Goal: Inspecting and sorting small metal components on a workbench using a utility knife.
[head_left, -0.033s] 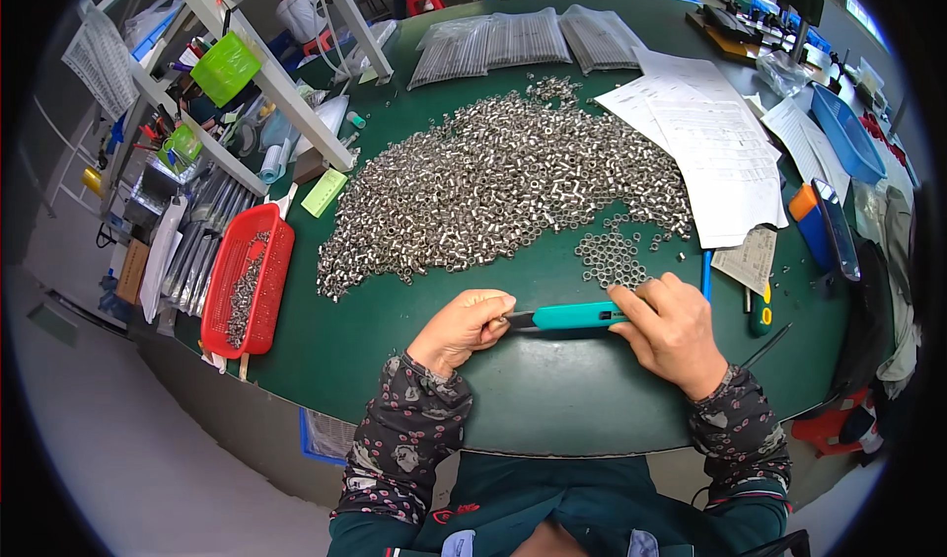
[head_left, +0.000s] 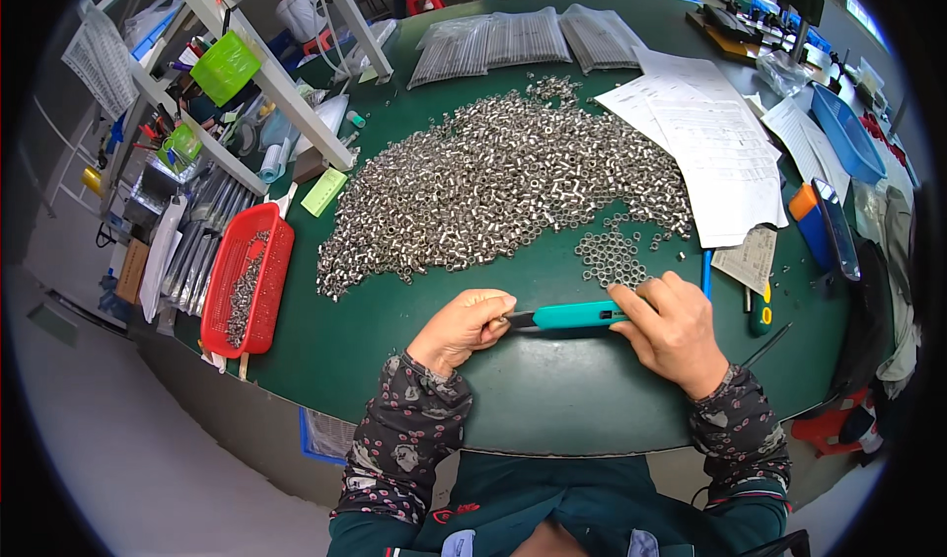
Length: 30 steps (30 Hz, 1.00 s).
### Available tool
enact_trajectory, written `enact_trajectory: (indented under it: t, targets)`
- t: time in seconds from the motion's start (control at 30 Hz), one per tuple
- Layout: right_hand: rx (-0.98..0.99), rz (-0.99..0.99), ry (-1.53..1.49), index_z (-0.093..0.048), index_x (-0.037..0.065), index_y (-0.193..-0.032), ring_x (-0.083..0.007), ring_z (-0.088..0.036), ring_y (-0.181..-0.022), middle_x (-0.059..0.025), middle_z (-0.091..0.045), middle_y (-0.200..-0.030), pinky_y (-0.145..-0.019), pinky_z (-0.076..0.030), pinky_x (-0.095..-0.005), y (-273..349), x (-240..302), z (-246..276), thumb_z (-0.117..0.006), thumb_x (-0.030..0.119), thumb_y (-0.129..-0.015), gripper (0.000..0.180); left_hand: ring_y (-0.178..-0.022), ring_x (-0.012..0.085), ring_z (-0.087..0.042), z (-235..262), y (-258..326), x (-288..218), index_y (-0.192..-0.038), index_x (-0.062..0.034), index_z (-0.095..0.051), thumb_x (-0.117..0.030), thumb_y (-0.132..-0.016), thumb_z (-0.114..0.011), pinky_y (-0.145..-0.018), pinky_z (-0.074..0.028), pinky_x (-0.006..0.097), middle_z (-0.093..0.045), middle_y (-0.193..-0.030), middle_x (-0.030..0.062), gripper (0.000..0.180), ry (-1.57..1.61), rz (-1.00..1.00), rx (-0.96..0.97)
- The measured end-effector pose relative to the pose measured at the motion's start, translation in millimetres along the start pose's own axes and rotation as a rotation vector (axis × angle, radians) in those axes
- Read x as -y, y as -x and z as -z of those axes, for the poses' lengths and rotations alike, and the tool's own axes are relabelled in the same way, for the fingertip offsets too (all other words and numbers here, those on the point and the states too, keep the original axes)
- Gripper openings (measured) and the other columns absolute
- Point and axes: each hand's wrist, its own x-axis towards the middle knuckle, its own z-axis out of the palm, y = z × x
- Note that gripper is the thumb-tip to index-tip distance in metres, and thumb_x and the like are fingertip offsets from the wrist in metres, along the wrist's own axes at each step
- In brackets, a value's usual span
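Brace the green-handled tool over the table, nearer than the metal-ring heap, grasping its end in the right hand and pinching, probably, a small metal piece at its dark tip in the left hand, pressing lightly with a steady 2-handed hold.

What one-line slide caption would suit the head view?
Right hand holding a teal-handled tool, its dark end at the left hand, before a heap of small metal pieces on a green table.
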Motion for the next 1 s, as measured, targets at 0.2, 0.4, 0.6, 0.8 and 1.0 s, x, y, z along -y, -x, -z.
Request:
enact_trajectory:
  t: [0.2,0.4,0.6,0.8,1.0]
  targets:
    - [-0.036,0.082,0.091,-0.059,0.009,-0.1,-0.0173,-0.045,-0.061,-0.0021,-0.047,-0.07,-0.051,-0.035,-0.03,-4,-2,1,-0.065,0.021,-0.067,0.035,-0.041,0.0039,-0.028,-1,4,-1,-0.06,-0.0084,-0.042,-0.02,-0.088,-0.049,-0.037,-0.019,0.02,-0.036,-0.047,-0.0032,0.031,-0.002,0.028,0.01]
    - [-0.118,0.166,0.216,-0.061,0.01,-0.098,-0.0161,-0.044,-0.06,-0.0013,-0.048,-0.07,-0.05,-0.033,-0.0286,-5,-3,5,-0.063,0.021,-0.068,0.031,-0.041,0.0032,-0.028,1,1,1,-0.062,-0.0073,-0.045,-0.021,-0.089,-0.049,-0.037,-0.02,0.019,-0.037,-0.048,-0.0036,0.03,-0.049,0.004,0.045]
    - [-0.11,0.001,0.004,-0.061,0.008,-0.096,-0.0195,-0.046,-0.059,-0.0034,-0.05,-0.07,-0.05,-0.036,-0.0312,-1,-4,-2,-0.068,0.018,-0.065,0.034,-0.044,0.0022,-0.03,2,-1,4,-0.077,-0.005,-0.047,-0.027,-0.092,-0.045,-0.038,-0.022,0.015,-0.043,-0.061,-0.0016,0.026,0.151,-0.211,-0.09]
    - [0.058,-0.339,-0.474,-0.062,0.005,-0.093,-0.0275,-0.055,-0.062,-0.0099,-0.054,-0.07,-0.055,-0.043,-0.0347,8,2,-10,-0.066,0.019,-0.072,0.025,-0.05,0.003,-0.034,7,-8,11,-0.096,-0.0052,-0.049,-0.013,-0.089,-0.05,-0.039,-0.025,0.014,-0.049,-0.077,0.0017,0.01,0.289,-0.327,0.02]
    - [0.174,-0.461,-0.607,-0.061,0.004,-0.094,-0.0288,-0.057,-0.067,-0.0124,-0.059,-0.076,-0.06,-0.045,-0.035,10,1,-13,-0.063,0.024,-0.077,0.026,-0.05,0.0031,-0.033,7,-10,11,-0.097,-0.0054,-0.049,-0.008,-0.087,-0.052,-0.039,-0.025,0.014,-0.052,-0.087,0.0041,0.01,0.293,-0.395,0.02]
